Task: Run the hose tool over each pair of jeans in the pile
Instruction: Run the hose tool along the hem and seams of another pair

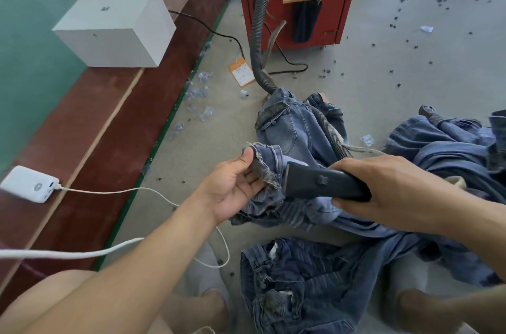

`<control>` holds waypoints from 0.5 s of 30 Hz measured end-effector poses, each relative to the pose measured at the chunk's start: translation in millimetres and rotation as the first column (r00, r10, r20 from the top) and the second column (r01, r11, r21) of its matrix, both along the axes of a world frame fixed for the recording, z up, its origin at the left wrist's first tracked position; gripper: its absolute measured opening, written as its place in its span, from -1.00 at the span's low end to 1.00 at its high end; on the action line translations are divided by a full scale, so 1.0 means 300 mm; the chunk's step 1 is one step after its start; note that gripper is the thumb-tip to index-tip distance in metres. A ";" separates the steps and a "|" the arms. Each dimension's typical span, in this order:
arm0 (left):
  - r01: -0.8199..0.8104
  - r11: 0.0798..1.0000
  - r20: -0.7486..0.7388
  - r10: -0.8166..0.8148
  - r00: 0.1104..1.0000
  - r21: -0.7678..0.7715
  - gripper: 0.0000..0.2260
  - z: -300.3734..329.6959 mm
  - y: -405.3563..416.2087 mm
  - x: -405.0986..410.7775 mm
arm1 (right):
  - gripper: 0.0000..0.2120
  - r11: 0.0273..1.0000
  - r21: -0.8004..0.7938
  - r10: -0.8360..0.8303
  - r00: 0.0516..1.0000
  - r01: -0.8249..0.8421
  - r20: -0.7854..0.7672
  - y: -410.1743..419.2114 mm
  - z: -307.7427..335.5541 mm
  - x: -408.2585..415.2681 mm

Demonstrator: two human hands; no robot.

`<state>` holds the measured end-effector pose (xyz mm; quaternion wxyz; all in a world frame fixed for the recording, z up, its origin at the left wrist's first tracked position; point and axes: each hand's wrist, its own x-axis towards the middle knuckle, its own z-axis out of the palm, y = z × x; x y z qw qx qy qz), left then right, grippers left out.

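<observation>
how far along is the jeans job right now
Done: cannot be told; no jeans are clearly set apart as finished. In hand: the left hand holds a frayed hem while the right hand grips the hose tool at it. Left: likely the dark jeans in front and the heap to the right.

Your single head-worn wide-angle camera looks forward and steeply down from close above your left hand (pixel 235 191) and right hand (pixel 383 191) at frame centre, with the floor (pixel 383 65) filling the upper right.
</observation>
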<state>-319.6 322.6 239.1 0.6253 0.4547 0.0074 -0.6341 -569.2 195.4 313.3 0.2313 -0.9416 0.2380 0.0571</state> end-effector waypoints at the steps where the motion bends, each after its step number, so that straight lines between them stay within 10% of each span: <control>1: 0.003 1.000 -0.004 -0.003 1.000 -0.008 -0.77 0.001 -0.004 -0.005 | -0.65 1.000 -0.002 0.002 1.000 -0.002 -0.007 0.004 -0.004 0.009; 9: 0.042 0.999 0.041 -0.041 0.998 -0.018 -0.78 0.013 -0.020 -0.044 | -0.78 0.983 0.015 -0.181 0.961 0.182 0.210 0.033 -0.007 0.107; 15: -0.062 0.998 0.013 0.062 0.998 0.022 -0.77 0.026 -0.036 -0.019 | -0.79 0.981 -0.039 -0.189 0.981 0.190 0.043 -0.028 0.046 0.039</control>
